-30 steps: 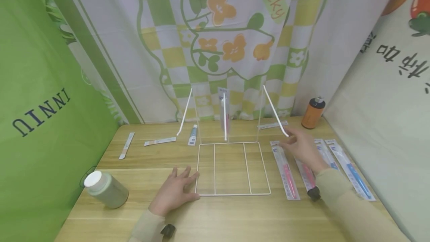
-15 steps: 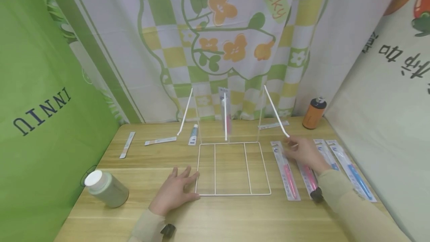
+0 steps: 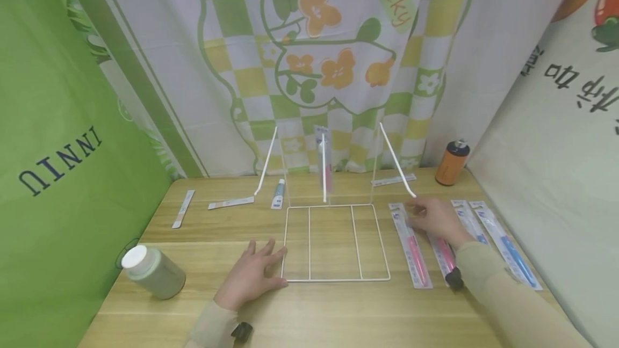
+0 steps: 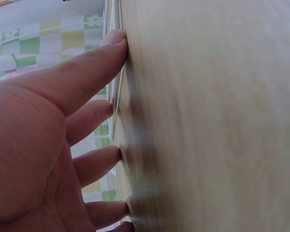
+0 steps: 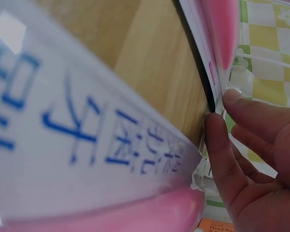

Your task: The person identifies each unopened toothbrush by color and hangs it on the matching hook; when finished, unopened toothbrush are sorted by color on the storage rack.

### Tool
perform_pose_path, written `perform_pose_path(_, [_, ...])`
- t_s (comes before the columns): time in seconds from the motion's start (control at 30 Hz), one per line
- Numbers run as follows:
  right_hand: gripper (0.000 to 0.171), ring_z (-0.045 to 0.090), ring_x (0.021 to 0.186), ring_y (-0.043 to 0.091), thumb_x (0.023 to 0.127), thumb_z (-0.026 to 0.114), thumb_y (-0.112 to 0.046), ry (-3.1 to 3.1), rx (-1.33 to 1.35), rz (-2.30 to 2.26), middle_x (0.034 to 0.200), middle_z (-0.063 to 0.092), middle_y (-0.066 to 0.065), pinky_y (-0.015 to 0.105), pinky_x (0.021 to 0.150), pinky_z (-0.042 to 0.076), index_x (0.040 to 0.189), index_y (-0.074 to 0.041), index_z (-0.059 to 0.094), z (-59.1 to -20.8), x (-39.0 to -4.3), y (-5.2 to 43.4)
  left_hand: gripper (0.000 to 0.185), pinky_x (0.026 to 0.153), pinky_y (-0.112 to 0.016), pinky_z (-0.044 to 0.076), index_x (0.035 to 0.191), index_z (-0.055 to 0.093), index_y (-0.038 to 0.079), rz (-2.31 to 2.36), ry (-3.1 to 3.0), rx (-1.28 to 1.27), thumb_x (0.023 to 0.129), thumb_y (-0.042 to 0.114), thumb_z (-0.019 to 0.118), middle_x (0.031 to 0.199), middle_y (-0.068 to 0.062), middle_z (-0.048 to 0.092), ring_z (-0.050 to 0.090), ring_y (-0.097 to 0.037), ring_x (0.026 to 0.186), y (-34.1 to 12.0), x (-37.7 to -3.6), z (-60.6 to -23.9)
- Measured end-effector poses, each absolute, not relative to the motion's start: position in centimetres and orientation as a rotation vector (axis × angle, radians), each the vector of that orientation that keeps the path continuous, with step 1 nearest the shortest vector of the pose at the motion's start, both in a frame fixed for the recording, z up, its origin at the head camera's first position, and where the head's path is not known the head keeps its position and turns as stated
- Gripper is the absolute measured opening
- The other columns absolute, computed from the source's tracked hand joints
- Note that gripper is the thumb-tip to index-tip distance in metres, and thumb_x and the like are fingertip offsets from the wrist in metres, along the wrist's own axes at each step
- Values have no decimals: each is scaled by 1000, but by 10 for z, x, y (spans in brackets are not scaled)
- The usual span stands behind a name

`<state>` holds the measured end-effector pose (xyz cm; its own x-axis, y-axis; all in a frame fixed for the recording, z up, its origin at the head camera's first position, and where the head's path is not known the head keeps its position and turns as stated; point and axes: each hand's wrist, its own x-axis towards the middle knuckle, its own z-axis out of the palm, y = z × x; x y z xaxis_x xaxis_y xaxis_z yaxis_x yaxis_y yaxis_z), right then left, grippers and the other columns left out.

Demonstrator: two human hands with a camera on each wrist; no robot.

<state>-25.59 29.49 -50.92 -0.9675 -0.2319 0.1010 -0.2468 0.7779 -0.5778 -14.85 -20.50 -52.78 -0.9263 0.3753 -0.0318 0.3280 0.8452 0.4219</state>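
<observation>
Right hand [image 3: 435,219] has dropped from near the rack's slanted white rod onto the packs; left hand [image 3: 251,275] hasn't moved.

From my remote view:
- Left hand lies flat on the table [image 3: 314,310], fingers straight and spread, tips against the near-left corner of the white wire rack [image 3: 333,243]. Holds nothing.
- Right hand sits over the far ends of two pink toothbrush packs. Fingertips [image 5: 217,130] touch the edge of the nearer pack [image 3: 442,254]; I can't tell if it's pinched yet.
- The other pink toothbrush pack [image 3: 411,246] lies just right of the rack, flat on the table.

Handling, my read: blister packs are light, thin and flexible, glossy so likely slippery, and flush with the wood. Best to lift at an end edge, then pinch across the width.

Long axis runs near-to-far, far end leaning slightly left, roughly parallel with the rack's side.
</observation>
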Motion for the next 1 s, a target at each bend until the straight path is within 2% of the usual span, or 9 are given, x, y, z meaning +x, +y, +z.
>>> perform_pose_path(0.27, [59, 71, 113, 46, 95, 84, -34, -2987, 368, 936, 130, 72, 26, 68, 97, 55, 142, -3, 68, -506, -254, 290, 78, 120, -79, 23, 154, 62, 19, 639, 2911, 554, 87, 51, 86, 165, -25, 43, 26, -77, 142, -205, -148, -527])
perform_pose_path(0.47, [62, 67, 120, 52, 94, 84, -27, -3000, 422, 1024, 136, 68, 31, 71, 100, 53, 147, 0, 63, -506, -255, 285, 78, 120, -79, 23, 154, 61, 19, 637, 2907, 553, 87, 51, 86, 165, -25, 43, 26, -77, 142, -205, -148, -527])
perform_pose_path(0.7, [53, 65, 123, 52, 93, 83, -17, -2987, 531, 1020, 135, 69, 29, 72, 104, 50, 140, 2, 67, -513, -260, 283, 78, 120, -79, 23, 154, 61, 19, 638, 2907, 555, 88, 51, 86, 165, -26, 42, 26, -77, 142, -205, -148, -527])
perform_pose_path(1.0, [48, 61, 126, 53, 93, 84, -23, -3029, 459, 1035, 135, 68, 29, 74, 108, 45, 135, -2, 72, -521, -263, 282, 78, 120, -80, 22, 154, 61, 18, 651, 2896, 560, 87, 49, 86, 165, -26, 42, 25, -78, 141, -205, -148, -527])
